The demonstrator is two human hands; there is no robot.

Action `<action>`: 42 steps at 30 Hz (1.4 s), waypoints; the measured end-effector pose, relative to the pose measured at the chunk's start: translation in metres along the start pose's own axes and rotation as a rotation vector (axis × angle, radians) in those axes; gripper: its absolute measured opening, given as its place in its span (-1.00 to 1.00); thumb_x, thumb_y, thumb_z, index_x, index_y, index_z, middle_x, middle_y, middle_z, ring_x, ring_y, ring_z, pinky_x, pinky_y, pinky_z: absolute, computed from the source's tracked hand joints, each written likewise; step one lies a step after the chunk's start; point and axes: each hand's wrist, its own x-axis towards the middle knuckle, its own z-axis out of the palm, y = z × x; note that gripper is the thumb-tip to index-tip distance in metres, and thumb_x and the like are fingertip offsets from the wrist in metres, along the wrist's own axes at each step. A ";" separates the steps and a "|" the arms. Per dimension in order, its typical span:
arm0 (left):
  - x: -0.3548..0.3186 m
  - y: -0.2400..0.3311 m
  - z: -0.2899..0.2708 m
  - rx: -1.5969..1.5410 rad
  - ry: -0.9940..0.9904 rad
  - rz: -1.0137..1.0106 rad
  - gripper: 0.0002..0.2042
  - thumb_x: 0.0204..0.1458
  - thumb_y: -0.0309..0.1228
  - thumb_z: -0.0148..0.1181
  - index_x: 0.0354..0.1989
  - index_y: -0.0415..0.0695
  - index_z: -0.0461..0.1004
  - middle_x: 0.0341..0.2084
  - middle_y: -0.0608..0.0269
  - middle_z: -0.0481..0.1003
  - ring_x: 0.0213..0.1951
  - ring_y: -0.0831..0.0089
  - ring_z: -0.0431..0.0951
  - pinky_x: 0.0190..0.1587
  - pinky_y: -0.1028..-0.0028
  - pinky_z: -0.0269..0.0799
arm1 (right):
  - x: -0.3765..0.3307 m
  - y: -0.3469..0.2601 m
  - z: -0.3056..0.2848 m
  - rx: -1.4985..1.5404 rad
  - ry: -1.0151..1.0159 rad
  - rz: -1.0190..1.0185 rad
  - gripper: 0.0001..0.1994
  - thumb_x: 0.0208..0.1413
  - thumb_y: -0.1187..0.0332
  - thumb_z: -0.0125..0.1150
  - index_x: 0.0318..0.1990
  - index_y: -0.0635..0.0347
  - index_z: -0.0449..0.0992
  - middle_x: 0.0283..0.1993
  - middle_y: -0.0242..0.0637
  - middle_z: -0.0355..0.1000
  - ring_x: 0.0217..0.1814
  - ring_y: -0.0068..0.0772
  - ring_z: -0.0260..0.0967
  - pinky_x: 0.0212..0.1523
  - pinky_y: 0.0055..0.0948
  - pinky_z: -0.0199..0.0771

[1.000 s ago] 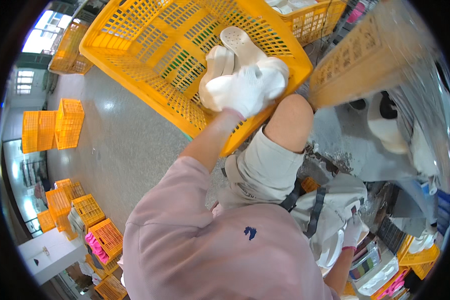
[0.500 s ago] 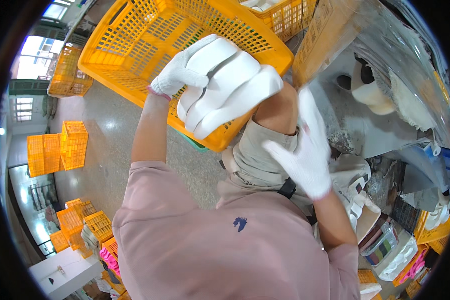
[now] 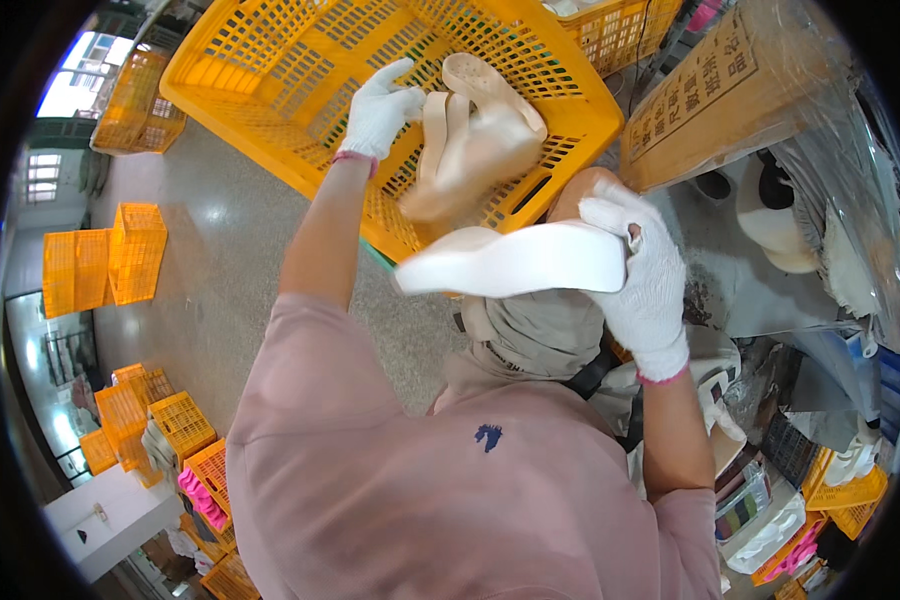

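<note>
left hand (image 3: 378,112), white-gloved, fingers closed on the edge of a beige shoe sole (image 3: 475,140) lying in the yellow crate (image 3: 270,90); right hand (image 3: 642,270), also gloved, fingers wrapped around one end of a white shoe sole (image 3: 515,262) held level above the lap, outside the crate; judged midway: one sole in the crate, one yet to go in; cardboard box (image 3: 730,90) at right.
</note>
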 end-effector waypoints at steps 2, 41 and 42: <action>-0.035 0.026 0.013 0.403 -0.052 0.255 -0.45 0.29 -0.18 0.27 0.35 -0.25 0.43 0.09 0.15 0.60 0.13 0.40 0.54 0.19 0.44 0.45 | 0.007 0.000 -0.002 -0.119 -0.111 0.131 -0.46 -0.11 0.38 0.61 0.11 0.22 0.62 0.06 -0.13 0.65 0.08 -0.20 0.63 0.13 -0.35 0.57; -0.160 -0.046 0.611 -0.122 -0.827 0.534 -0.67 0.29 -0.24 0.13 0.15 -0.06 0.54 -0.06 0.15 0.62 0.02 0.24 0.63 0.09 0.31 0.54 | -0.158 0.073 -0.179 -0.424 0.603 0.717 -0.37 0.30 0.41 0.14 0.50 0.35 0.20 0.25 0.20 0.48 0.23 0.14 0.53 0.21 -0.13 0.52; -0.151 -0.051 0.613 0.028 -0.739 0.679 -0.65 0.22 -0.24 0.20 0.15 -0.05 0.55 -0.07 0.13 0.63 0.00 0.21 0.65 0.07 0.30 0.57 | -0.155 0.078 -0.179 -0.412 0.615 0.697 -0.38 0.30 0.42 0.13 0.50 0.36 0.21 0.23 0.22 0.48 0.19 0.19 0.54 0.18 -0.10 0.53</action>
